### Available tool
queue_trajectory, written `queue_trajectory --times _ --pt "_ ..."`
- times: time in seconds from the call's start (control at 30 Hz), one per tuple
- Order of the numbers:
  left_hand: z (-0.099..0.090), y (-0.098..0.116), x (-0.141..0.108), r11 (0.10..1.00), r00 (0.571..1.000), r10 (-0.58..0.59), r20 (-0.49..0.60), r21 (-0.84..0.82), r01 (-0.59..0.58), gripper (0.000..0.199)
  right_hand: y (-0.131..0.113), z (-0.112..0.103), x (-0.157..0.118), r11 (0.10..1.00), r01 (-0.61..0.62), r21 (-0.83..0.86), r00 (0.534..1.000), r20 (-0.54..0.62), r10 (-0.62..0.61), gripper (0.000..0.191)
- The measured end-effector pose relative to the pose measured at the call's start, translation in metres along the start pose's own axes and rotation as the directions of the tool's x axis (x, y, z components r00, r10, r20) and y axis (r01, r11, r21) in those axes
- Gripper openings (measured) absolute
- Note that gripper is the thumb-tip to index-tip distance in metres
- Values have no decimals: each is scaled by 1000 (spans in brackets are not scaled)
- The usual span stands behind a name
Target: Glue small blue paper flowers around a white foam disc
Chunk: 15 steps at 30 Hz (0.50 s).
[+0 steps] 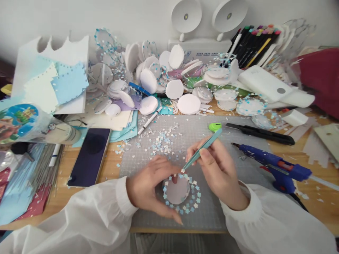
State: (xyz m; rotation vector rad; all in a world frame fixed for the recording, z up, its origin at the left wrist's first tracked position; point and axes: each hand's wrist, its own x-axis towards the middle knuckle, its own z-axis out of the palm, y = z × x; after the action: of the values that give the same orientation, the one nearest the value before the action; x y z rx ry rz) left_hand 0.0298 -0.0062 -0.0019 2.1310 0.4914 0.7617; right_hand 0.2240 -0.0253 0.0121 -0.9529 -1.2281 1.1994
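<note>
My left hand [155, 185] curves around a round white disc [178, 191] edged with small blue and white paper flowers. Its index finger and another fingertip are at the disc's upper rim, while the thumb stretches out along the lower left. A wider ring of pale flowers [197, 201] circles the disc's right and lower sides. In my right hand [218, 167] is a pair of teal tweezers [203, 148], pinched between thumb and fingers. Their tip meets a small white flower [183, 171] at the disc's top edge, close to my left index finger.
Loose paper flowers [162, 141] lie scattered on the grey cutting mat [148, 169]. A blue glue gun [275, 164] and black utility knife [261, 133] lie right, a phone [90, 157] left. White discs [189, 103] crowd the back, near a two-headed lamp [200, 46].
</note>
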Motion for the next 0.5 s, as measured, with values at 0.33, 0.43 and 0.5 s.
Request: queue_trajectory --times 0.33,0.43,0.5 --pt "1 1 0 999 998 -36 42 -33 37 67 -8 7 0 993 29 -114 988 152 -11 8" --pt "2 1 0 998 998 -46 36 -46 48 69 -6 7 -1 993 33 -113 987 160 -14 7" --pt "3 1 -1 998 999 -40 29 -49 42 69 -6 7 -2 994 31 -106 986 167 -13 6"
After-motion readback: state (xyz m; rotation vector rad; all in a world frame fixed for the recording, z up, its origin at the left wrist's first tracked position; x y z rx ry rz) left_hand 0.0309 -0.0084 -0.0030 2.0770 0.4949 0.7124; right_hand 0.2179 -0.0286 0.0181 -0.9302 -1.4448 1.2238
